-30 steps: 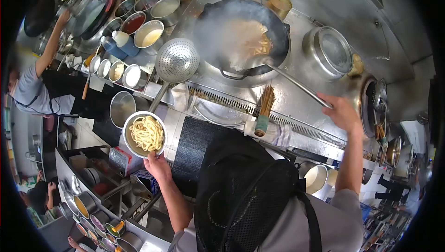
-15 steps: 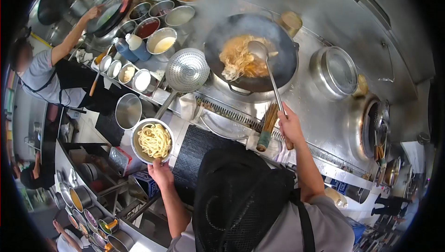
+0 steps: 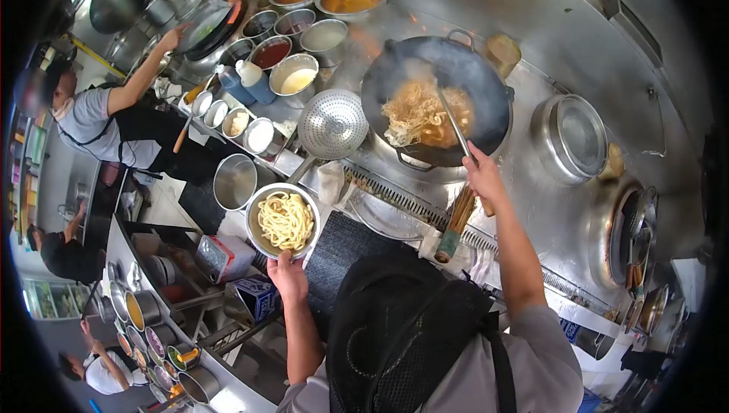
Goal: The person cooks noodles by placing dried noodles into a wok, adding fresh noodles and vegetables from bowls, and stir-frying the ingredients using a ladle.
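My left hand point(image 3: 289, 280) grips the rim of a metal bowl point(image 3: 254, 240) heaped with thick pale noodles point(image 3: 285, 219), held out beside the stove. In my right hand point(image 3: 484, 178) is the long handle of a ladle point(image 3: 453, 118); its head is down in the food and hidden by it and the steam. A dark wok point(image 3: 492, 94) sits on the burner, holding a brown, saucy mix of shredded food point(image 3: 425, 113). Between the wok and the noodle bowl lies a perforated strainer point(image 3: 332, 123), its handle reaching towards the bowl.
A bamboo wok brush point(image 3: 453, 231) rests at the stove's front edge. Sauce pots point(image 3: 271, 53) and squeeze bottles point(image 3: 254, 79) stand left of the wok. A lidded pot point(image 3: 577, 140) is on the right. Further left, a co-worker point(image 3: 95, 105) reaches to another wok with flames behind.
My right hand has pushed the ladle deeper into the wok, so its head is now covered. The whole view has shifted; my left hand still holds the noodle bowl.
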`<state>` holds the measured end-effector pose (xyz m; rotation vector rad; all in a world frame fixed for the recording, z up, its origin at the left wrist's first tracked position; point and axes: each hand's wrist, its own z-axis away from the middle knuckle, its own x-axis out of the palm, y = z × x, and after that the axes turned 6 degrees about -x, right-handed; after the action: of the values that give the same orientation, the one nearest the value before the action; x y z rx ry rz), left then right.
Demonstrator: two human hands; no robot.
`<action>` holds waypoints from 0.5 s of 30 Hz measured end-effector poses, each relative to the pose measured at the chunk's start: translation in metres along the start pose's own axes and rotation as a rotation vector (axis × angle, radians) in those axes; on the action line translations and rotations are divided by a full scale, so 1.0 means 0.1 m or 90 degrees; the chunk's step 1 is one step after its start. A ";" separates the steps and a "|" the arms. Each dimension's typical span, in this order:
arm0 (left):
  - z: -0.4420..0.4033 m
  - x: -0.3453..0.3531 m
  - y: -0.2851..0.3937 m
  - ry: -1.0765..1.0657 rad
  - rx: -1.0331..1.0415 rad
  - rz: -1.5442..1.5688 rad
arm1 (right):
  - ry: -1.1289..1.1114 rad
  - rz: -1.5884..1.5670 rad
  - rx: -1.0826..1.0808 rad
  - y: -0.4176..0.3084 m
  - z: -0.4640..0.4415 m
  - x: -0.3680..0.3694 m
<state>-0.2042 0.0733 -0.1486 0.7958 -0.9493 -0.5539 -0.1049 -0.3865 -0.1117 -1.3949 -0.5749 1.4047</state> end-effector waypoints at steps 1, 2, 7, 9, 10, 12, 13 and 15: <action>0.01 0.07 0.00 0.002 -0.001 -0.003 | -0.049 0.046 -0.020 -0.06 0.04 -0.06; 0.04 0.14 0.02 -0.003 0.007 -0.002 | -0.056 0.087 -0.042 -0.18 0.16 -0.11; 0.00 0.16 -0.05 -0.020 0.010 0.001 | -0.061 0.176 -0.154 -0.01 0.67 -0.19; -0.02 0.22 -0.06 -0.020 0.007 -0.010 | -0.124 0.145 -0.067 0.05 0.87 -0.32; -0.02 0.26 -0.06 -0.016 0.007 -0.011 | -0.118 0.144 -0.072 0.07 0.95 -0.44; -0.03 0.36 -0.06 -0.018 -0.001 -0.009 | -0.096 0.248 -0.108 0.12 1.01 -0.71; -0.05 0.41 -0.08 -0.019 -0.002 -0.011 | -0.079 0.355 -0.145 0.08 1.05 -0.82; -0.10 0.50 -0.10 -0.034 -0.004 -0.023 | -0.066 0.394 -0.116 -0.11 1.16 -0.92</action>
<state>-0.1716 0.0345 -0.1357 0.7967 -0.9829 -0.6124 -0.2271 -0.4263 -0.0376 -1.7425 -0.3510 1.9607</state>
